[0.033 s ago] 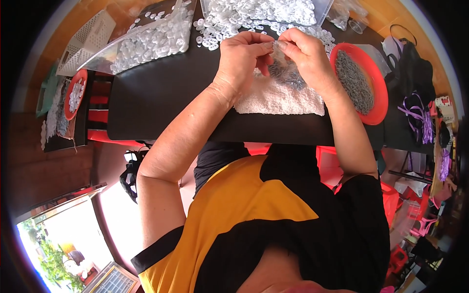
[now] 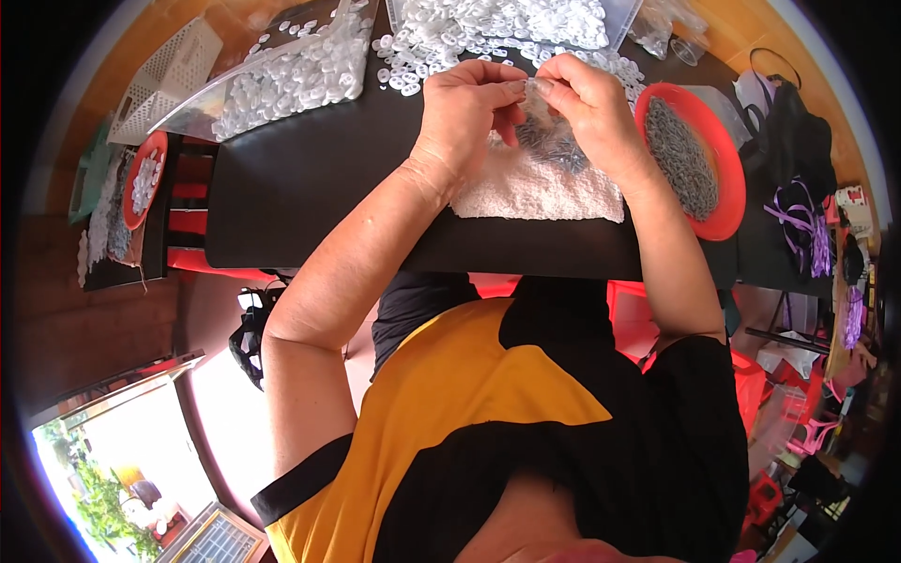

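Observation:
My left hand [image 2: 466, 114] and my right hand [image 2: 589, 111] meet over the table, thumbs and forefingers closed in a pinch. Their fingertips nearly touch. Whatever small piece they hold is too tiny to make out. Under them a pale pink towel [image 2: 535, 195] lies on the black table [image 2: 310, 188], bearing a heap of small grey metal-looking pieces [image 2: 554, 148], partly hidden by my hands. Just beyond my fingers spread loose white oval plastic pieces [image 2: 409, 68]. Right of my right hand, a red plate [image 2: 732, 199] holds a mound of small grey metal-looking pieces [image 2: 683, 159].
A clear bag [image 2: 291, 89] of white plastic pieces lies at the far left, beside a white perforated basket [image 2: 174, 75]. A clear bin [image 2: 615, 23] with more pieces stands at the back. Another red plate [image 2: 160, 150] sits far left. Purple ribbons [image 2: 817, 230] hang at right.

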Demonstrator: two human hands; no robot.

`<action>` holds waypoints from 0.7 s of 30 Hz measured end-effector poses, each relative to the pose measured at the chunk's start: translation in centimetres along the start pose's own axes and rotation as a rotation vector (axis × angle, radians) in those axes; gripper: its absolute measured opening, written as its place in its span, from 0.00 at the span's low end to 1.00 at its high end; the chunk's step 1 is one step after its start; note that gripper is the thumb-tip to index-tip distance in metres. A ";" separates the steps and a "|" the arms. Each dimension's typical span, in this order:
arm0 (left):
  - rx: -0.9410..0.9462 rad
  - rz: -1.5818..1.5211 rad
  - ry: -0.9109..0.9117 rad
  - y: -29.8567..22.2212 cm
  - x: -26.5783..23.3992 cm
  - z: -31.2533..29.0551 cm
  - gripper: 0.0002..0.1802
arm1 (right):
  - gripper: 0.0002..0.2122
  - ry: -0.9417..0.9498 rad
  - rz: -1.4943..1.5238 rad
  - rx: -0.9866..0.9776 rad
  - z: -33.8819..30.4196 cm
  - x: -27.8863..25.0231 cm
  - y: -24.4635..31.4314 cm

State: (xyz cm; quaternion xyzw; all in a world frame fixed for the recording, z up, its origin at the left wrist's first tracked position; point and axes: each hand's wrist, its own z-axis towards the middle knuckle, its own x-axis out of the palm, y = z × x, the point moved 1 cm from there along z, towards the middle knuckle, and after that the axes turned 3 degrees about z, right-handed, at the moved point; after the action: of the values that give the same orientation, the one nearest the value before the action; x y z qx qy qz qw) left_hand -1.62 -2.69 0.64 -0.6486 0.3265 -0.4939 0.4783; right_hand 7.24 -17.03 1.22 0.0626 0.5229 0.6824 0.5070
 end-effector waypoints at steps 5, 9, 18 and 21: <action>0.013 0.003 -0.028 0.0 0.2 -0.2 0.07 | 0.04 0.013 -0.040 -0.003 -0.1 -0.1 0.3; 0.020 0.013 -0.044 0.0 0.2 -0.3 0.07 | 0.04 0.044 -0.061 0.047 -0.1 -0.1 1.0; 0.075 -0.002 -0.149 -0.4 0.2 -0.6 0.05 | 0.04 -0.034 -0.149 -0.055 0.4 1.6 1.2; 0.051 -0.022 -0.116 0.1 -0.1 -0.5 0.05 | 0.05 -0.069 -0.096 -0.042 -0.2 1.9 -0.1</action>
State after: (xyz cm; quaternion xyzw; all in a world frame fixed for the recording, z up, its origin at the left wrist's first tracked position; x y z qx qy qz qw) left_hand -2.15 -2.81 0.54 -0.6673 0.2784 -0.4689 0.5073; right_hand 6.21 -15.72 0.22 0.0503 0.4930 0.6658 0.5579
